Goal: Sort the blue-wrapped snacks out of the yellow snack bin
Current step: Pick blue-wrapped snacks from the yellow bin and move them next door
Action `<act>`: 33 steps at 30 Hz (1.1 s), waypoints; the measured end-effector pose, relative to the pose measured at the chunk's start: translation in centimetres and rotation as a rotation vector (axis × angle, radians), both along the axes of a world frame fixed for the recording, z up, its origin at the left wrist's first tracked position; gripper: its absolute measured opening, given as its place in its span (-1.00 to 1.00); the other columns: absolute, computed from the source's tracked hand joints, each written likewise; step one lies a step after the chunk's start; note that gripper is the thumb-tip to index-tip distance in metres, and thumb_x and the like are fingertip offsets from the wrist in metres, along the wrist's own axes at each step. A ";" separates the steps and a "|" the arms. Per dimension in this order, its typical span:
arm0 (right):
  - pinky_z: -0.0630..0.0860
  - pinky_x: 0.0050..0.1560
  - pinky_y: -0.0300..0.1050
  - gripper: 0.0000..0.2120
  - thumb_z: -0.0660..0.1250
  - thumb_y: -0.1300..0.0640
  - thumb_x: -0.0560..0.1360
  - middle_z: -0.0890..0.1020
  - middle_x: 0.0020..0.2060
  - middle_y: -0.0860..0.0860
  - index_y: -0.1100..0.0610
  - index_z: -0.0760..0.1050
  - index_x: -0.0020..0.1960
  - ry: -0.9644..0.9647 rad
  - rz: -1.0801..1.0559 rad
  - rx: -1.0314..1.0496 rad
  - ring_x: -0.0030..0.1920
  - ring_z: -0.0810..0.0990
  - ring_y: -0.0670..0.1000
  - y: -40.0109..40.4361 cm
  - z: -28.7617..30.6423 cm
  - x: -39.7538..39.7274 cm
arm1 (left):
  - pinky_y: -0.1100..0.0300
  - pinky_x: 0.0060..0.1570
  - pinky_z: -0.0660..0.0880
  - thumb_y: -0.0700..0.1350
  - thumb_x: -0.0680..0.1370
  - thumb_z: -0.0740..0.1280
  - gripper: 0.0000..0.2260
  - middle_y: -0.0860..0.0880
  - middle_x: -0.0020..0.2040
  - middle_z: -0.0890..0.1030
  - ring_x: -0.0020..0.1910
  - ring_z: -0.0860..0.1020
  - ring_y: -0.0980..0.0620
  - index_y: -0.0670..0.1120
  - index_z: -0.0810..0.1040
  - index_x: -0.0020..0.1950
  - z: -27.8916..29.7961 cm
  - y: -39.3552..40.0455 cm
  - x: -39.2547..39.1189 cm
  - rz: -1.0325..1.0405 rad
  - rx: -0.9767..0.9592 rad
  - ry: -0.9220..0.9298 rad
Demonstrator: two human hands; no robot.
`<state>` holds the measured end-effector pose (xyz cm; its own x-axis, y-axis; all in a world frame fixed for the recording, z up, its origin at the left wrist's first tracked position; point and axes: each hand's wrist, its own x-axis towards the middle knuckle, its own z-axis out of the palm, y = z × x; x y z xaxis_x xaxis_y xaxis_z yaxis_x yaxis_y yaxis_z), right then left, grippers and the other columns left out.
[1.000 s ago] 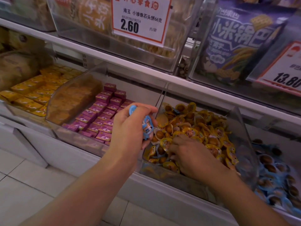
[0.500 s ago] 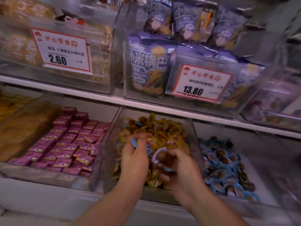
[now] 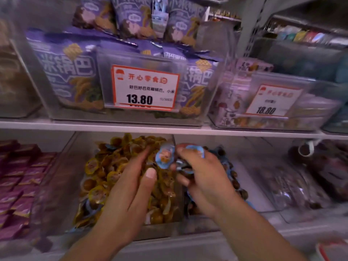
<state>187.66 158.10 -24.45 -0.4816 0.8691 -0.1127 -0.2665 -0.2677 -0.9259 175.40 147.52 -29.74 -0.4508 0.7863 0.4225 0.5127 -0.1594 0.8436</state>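
The clear yellow snack bin (image 3: 79, 147) on the lower shelf is heaped with yellow-wrapped snacks (image 3: 105, 172). My left hand (image 3: 131, 187) hovers over the heap with fingers straight and thumb out, holding nothing. A blue-wrapped snack (image 3: 164, 156) stands on edge just past its fingertips, touching my right hand. My right hand (image 3: 205, 176) is curled round other blue-wrapped snacks (image 3: 195, 148) above the divider, over the neighbouring bin of blue-wrapped snacks (image 3: 233, 178).
Purple-wrapped bars (image 3: 17, 178) fill the bin to the left. A bin of dark packets (image 3: 293, 185) sits to the right. The shelf board (image 3: 169, 129) just above carries purple snack bags (image 3: 67, 72) and price tags (image 3: 145, 88), leaving little headroom.
The view swung right and up. My left hand released the blue snack and opened. My right hand lifted from the yellow heap with blue snacks and moved right over the divider.
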 end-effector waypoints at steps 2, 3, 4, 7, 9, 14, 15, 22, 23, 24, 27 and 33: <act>0.32 -0.59 -0.21 -0.96 0.35 0.28 0.55 0.60 -0.34 0.17 0.26 0.53 -0.06 0.013 -0.109 -0.011 -0.43 0.57 0.01 2.7 0.1 1.5 | 0.42 0.19 0.39 0.28 0.59 0.10 -0.62 0.34 0.27 0.51 0.26 0.45 0.37 0.23 0.45 0.35 -0.4 0.0 -1.3 0.066 -0.059 0.048; 0.36 -0.57 -0.20 -0.96 0.35 0.29 0.54 0.61 -0.32 0.18 0.27 0.53 -0.04 0.002 -0.157 -0.026 -0.41 0.59 0.03 4.1 0.0 2.3 | 0.34 0.14 0.45 0.25 0.60 0.16 -0.68 0.30 0.21 0.56 0.19 0.51 0.34 0.22 0.50 0.29 -0.6 0.1 -2.0 0.100 -0.098 0.039; 0.42 -0.53 -0.17 -0.95 0.35 0.29 0.53 0.64 -0.29 0.18 0.28 0.55 -0.02 -0.041 -0.209 -0.027 -0.36 0.63 0.06 5.3 -0.2 2.9 | 0.28 0.09 0.49 0.18 0.60 0.23 -0.76 0.26 0.17 0.59 0.13 0.55 0.30 0.22 0.54 0.23 -0.9 0.1 -2.7 0.126 -0.136 0.022; 0.64 -0.10 0.06 -0.85 0.37 0.20 0.53 0.70 -0.06 0.19 0.21 0.63 0.06 -0.332 -0.264 0.077 -0.04 0.69 0.16 8.2 -1.8 4.1 | 0.10 0.11 0.55 0.00 0.58 0.32 -0.87 0.23 0.07 0.64 0.07 0.61 0.20 0.19 0.59 0.09 -1.6 -0.1 -4.4 0.161 -0.252 0.000; 0.58 0.18 0.16 -0.81 0.40 0.11 0.52 0.70 0.02 0.18 0.18 0.67 0.07 -0.481 -0.188 0.120 0.07 0.67 0.18 9.1 -2.5 4.5 | 0.03 0.13 0.56 -0.01 0.57 0.32 -0.86 0.22 0.03 0.65 0.04 0.62 0.19 0.15 0.61 0.09 -1.8 -0.3 -4.8 0.162 -0.300 0.011; 0.59 0.16 0.04 -0.86 0.39 0.07 0.51 0.74 -0.14 -0.01 0.08 0.71 -0.09 -0.634 -0.237 0.379 -0.04 0.69 -0.03 8.9 -2.1 4.4 | 0.11 0.10 0.56 -0.04 0.58 0.33 -0.85 0.24 0.02 0.65 0.04 0.59 0.27 0.13 0.62 0.12 -1.6 -0.8 -4.6 0.122 -0.282 0.091; 0.59 0.13 -0.02 -0.86 0.36 0.13 0.52 0.74 -0.15 -0.02 0.05 0.69 -0.12 -0.617 -0.280 0.471 -0.07 0.68 -0.08 8.3 -1.8 4.1 | 0.15 0.07 0.56 -0.04 0.58 0.32 -0.84 0.25 0.01 0.65 0.03 0.59 0.28 0.13 0.62 0.12 -1.5 -0.9 -4.7 0.119 -0.280 0.102; 0.47 0.08 -0.15 -0.75 0.24 -0.01 0.55 0.60 0.02 -0.10 -0.01 0.57 0.17 -0.811 0.134 1.591 0.09 0.53 -0.07 0.1 -1.8 -0.8 | 0.11 -0.05 0.60 -0.17 0.62 0.26 -0.76 0.21 -0.10 0.69 -0.10 0.64 0.23 0.16 0.62 0.05 -0.1 -4.0 -7.7 0.207 -0.146 0.038; 0.46 0.12 -0.04 -0.71 0.24 -0.05 0.55 0.58 0.07 -0.07 -0.02 0.54 0.22 -0.935 0.227 1.693 0.15 0.50 0.00 -0.6 -2.3 -1.6 | 0.03 -0.04 0.60 -0.16 0.63 0.24 -0.77 0.17 -0.11 0.70 -0.09 0.66 0.19 0.15 0.62 0.05 0.1 -4.5 -7.8 0.212 -0.100 -0.006; 0.44 0.18 0.06 -0.67 0.25 -0.08 0.55 0.56 0.14 -0.03 -0.02 0.51 0.27 -1.070 0.315 1.723 0.22 0.47 0.06 -1.2 -2.8 -2.4 | 0.01 -0.04 0.61 -0.12 0.61 0.22 -0.78 0.14 -0.11 0.70 -0.09 0.67 0.15 0.14 0.62 0.04 0.4 -5.0 -7.8 0.213 -0.059 -0.047; 0.32 0.32 0.13 -0.61 0.27 -0.05 0.56 0.45 0.28 0.02 -0.04 0.42 0.37 -1.345 0.463 1.686 0.37 0.32 0.14 -1.6 -3.9 -4.1 | 0.20 -0.14 0.58 -0.06 0.58 0.22 -0.80 0.15 -0.12 0.68 -0.13 0.66 0.16 0.19 0.60 0.04 0.5 -6.4 -7.3 0.209 -0.027 -0.036; 0.45 0.10 -0.18 -0.89 0.40 0.09 0.53 0.63 -0.07 -0.15 -0.06 0.65 0.03 -0.954 0.309 1.400 0.05 0.55 -0.11 -2.0 -1.9 -6.3 | 0.32 -0.30 0.52 0.16 0.56 0.27 -0.79 0.28 -0.05 0.61 -0.21 0.61 0.20 0.22 0.51 0.18 -0.8 -6.7 -6.2 0.121 -0.170 -0.159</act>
